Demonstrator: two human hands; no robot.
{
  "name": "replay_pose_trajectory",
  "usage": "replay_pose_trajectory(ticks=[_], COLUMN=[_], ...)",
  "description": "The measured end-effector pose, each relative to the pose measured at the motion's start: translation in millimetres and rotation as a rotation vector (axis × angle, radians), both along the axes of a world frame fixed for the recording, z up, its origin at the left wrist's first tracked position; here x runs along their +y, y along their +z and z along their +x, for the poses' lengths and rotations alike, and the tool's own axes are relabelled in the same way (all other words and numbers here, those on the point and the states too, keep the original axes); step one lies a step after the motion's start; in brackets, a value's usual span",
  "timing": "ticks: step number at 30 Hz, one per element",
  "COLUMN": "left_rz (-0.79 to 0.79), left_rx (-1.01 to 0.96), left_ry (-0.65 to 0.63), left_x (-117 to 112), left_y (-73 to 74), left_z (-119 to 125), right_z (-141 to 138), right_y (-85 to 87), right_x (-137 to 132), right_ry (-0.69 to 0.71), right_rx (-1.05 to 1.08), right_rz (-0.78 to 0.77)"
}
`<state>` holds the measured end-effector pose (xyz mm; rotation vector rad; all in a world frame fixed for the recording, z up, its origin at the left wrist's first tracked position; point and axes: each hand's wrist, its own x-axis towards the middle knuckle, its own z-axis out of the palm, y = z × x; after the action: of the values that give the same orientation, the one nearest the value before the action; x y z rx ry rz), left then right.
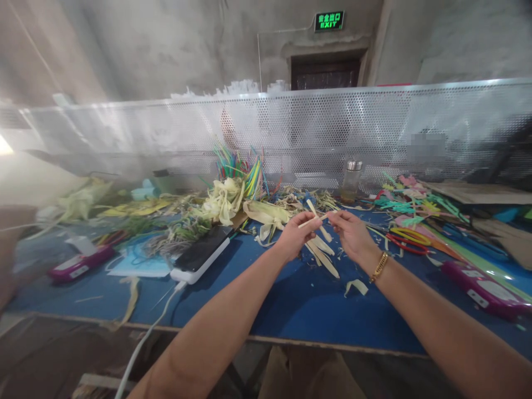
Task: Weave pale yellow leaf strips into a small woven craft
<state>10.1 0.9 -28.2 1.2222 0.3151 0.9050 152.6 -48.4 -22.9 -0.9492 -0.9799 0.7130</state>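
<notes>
Above the blue table, my left hand (294, 238) is closed in a pinch on a thin pale strip (323, 218) that looks like corn husk. My right hand (352, 233), with a gold bracelet (379, 266) at its wrist, pinches the strip's other end. Just behind the fingers, a wider pale strip (312, 208) slants upward; whether either hand grips it cannot be made out. Loose husk pieces (322, 256) lie on the table under the hands. A small curled scrap (356, 286) rests below my right hand.
A black phone on a white power bank (203, 256), a blue mask (137, 265) and husk bundles (226, 202) are at left. Scissors with red and yellow handles (409, 237) and a purple device (484, 291) lie right. A glass bottle (351, 183) stands before the perforated screen (320, 130).
</notes>
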Motion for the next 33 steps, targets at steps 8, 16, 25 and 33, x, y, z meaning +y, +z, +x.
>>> replay_pose_trajectory(ticks=[8, 16, 25, 33], left_rz=[0.097, 0.032, 0.012, -0.194], left_rx=[0.057, 0.025, -0.021, -0.084], left_ry=[0.064, 0.045, -0.103, -0.056], left_x=[0, -3, -2, 10], left_y=[-3.4, -0.1, -2.5, -2.0], left_z=[4, 4, 0, -2], right_z=[-10, -6, 3, 0], right_y=[0.2, 0.7, 0.0, -2.8], right_x=[-3, -1, 1, 1], right_ry=[0.051, -0.004, -0.069, -0.086], right_rx=[-0.015, 0.008, 0.02, 0.059], right_rz=[0.012, 0.038, 0.014, 0.043])
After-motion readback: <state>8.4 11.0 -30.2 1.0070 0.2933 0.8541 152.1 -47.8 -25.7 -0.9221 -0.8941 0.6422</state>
